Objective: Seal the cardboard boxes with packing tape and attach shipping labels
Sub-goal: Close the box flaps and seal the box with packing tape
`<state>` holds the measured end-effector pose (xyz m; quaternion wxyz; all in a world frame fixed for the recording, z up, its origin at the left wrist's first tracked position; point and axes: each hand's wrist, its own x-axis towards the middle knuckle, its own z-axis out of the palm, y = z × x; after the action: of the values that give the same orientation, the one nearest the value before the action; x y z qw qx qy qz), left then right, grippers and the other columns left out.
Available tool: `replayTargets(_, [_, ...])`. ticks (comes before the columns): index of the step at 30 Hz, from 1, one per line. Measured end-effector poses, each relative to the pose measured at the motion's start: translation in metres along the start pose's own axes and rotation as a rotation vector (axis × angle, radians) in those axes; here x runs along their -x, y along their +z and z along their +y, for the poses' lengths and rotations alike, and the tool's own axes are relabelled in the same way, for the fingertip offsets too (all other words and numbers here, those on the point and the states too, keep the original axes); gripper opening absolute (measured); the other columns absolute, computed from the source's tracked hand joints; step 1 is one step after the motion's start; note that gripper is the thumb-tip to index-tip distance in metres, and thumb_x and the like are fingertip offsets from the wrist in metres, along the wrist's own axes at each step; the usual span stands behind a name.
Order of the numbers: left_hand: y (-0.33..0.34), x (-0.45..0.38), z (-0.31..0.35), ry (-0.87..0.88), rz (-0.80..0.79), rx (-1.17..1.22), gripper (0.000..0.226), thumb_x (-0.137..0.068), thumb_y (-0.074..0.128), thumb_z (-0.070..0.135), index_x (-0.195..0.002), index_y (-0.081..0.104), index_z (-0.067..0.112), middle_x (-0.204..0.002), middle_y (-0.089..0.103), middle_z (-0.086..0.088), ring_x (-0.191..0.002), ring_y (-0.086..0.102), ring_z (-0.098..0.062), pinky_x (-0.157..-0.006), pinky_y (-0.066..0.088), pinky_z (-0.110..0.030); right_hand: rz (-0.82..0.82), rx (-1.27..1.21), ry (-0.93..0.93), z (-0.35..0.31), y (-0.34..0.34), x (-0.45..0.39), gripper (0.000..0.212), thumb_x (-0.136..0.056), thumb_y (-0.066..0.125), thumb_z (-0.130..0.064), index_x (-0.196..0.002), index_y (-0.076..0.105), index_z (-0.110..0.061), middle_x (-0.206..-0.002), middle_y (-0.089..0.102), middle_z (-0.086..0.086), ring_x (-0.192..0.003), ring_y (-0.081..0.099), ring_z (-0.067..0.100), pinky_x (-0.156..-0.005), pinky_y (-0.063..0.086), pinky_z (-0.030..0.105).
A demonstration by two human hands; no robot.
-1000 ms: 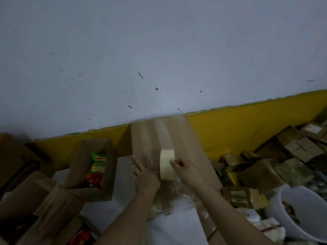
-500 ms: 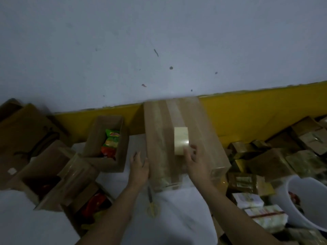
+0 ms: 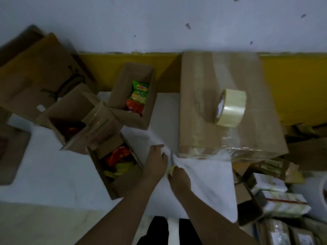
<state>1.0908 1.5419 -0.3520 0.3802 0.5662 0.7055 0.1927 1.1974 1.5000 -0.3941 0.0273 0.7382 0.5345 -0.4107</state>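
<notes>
A large taped cardboard box (image 3: pixel 200 96) stands against the wall at the right. A roll of clear packing tape (image 3: pixel 231 107) rests on its top, with no hand on it. Both hands meet on the white cloth (image 3: pixel 203 177) just in front of the box's near left corner. My right hand (image 3: pixel 179 180) has its fingertips closed on a small yellow-handled tool, likely scissors (image 3: pixel 170 169). My left hand (image 3: pixel 156 161) lies beside it with fingers curled down onto the bunched cloth; blur hides its grip.
Three small open boxes with snack packets (image 3: pixel 138 98) (image 3: pixel 116 165) (image 3: pixel 70 124) stand to the left. Flattened cardboard (image 3: pixel 35 71) leans at the far left. Packed boxes and cartons (image 3: pixel 276 202) crowd the right, beside a white bucket's edge (image 3: pixel 324 191).
My right hand let go of the tape roll, which now sits on the box. Both hands dropped to the cloth at the yellow-handled tool. The view tilted down and left.
</notes>
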Motion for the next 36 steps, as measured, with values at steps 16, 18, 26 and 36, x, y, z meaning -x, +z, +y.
replayTargets(16, [-0.059,-0.012,0.112,0.192,0.199,0.319,0.022,-0.107,0.041,0.015,-0.115,0.061,0.015,-0.107,0.05,0.002,-0.087,0.05,0.012,-0.072,0.037,-0.002,-0.082,0.029,-0.348,0.051,-0.116,0.094,0.021,-0.088,0.067,-0.047,-0.096,0.067,-0.027,-0.08,0.065,-0.015,-0.075,0.061,0.0,-0.071,0.049,0.02])
replayTargets(18, [-0.057,-0.017,0.148,0.227,0.163,0.39,0.018,-0.107,0.042,0.022,-0.107,0.06,0.02,-0.101,0.057,0.001,-0.092,0.057,-0.005,-0.077,0.044,-0.018,0.059,0.025,-0.343,0.064,-0.166,0.128,0.01,-0.09,0.069,-0.038,-0.098,0.067,-0.032,-0.074,0.06,-0.022,-0.07,0.058,-0.005,-0.065,0.044,0.014])
replayTargets(26, [-0.007,-0.014,0.238,0.154,-0.181,0.387,0.045,-0.094,0.055,0.058,-0.078,0.061,0.016,-0.072,0.06,0.0,-0.072,0.06,-0.019,-0.068,0.043,-0.032,0.731,-0.477,-0.142,0.071,-0.311,0.071,0.017,-0.094,0.064,-0.028,-0.083,0.067,-0.016,-0.075,0.068,-0.001,-0.064,0.061,0.019,-0.052,0.044,0.035])
replayTargets(36, [0.02,0.055,0.244,-0.138,-0.169,0.488,0.025,-0.098,0.051,0.054,-0.1,0.059,0.03,-0.092,0.065,0.011,-0.093,0.064,-0.013,-0.085,0.05,-0.031,0.669,-0.329,-0.176,0.086,-0.291,-0.01,0.054,-0.09,0.039,-0.073,-0.073,0.062,-0.027,-0.06,0.06,-0.002,-0.056,0.058,0.017,-0.049,0.043,0.037])
